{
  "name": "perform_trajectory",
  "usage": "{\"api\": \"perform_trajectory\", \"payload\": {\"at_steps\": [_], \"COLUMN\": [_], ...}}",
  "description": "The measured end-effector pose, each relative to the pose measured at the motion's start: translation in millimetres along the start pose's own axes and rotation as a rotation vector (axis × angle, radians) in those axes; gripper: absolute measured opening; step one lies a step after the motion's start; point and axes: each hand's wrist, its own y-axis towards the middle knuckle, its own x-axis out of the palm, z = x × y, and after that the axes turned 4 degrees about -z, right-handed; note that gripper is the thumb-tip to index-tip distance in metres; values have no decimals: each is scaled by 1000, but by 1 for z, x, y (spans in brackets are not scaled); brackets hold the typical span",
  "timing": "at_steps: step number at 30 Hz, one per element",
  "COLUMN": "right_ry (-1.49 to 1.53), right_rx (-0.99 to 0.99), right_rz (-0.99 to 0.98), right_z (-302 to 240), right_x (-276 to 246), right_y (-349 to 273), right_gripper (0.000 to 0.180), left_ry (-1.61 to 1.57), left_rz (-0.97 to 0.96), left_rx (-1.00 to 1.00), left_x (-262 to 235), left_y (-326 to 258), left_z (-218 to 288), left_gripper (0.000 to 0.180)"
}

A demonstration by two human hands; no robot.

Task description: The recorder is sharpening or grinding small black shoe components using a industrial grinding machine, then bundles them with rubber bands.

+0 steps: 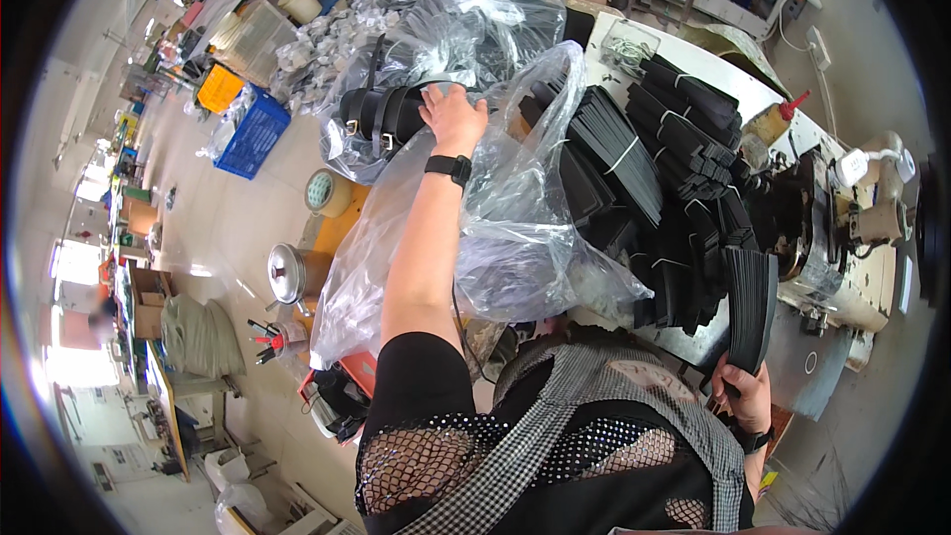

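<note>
Black strip bundle [750,302] stands at your near right, clamped in your right hand [745,391] by its lower end. Beyond it, tied black bundles [616,149] crowd the white table [698,53], with a sewing machine [827,263] on the right. Clear plastic bags [495,0] heap up on the far side; a blue crate [253,136] sits on the pale floor [188,223] to the left. Your left arm stretches far forward, its hand [456,119] palm down on a black buckled roll [401,114], fingers slightly spread; you cannot tell whether they grip it.
</note>
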Motion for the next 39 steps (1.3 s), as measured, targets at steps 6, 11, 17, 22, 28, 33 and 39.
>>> {"api": "perform_trajectory", "payload": {"at_steps": [6,11,17,22,28,33,39], "right_ry": [11,47,16,84,159,385,422], "right_rx": [-40,28,6,-60,-62,-97,-225], "right_rz": [37,31,-90,-197,-253,-269,-277], "right_z": [-6,-23,-32,-20,-16,-7,-12], "right_x": [6,11,-13,-40,-59,-83,-100], "right_y": [-4,-10,-2,-1,-8,-9,-10], "right_gripper": [20,9,12,18,20,15,12], "left_ry": [-35,247,-176,-321,-321,-587,-511], "left_rz": [-4,55,525,141,-257,-90,169], "left_rx": [6,44,605,1283,1638,1678,1711], "left_x": [1,-10,-75,-81,-8,29,15], "left_y": [-2,-3,-90,-205,-298,-297,-294], "left_z": [-9,-7,70,195,284,343,375], "left_gripper": [52,66,43,55,72,44,31]}}
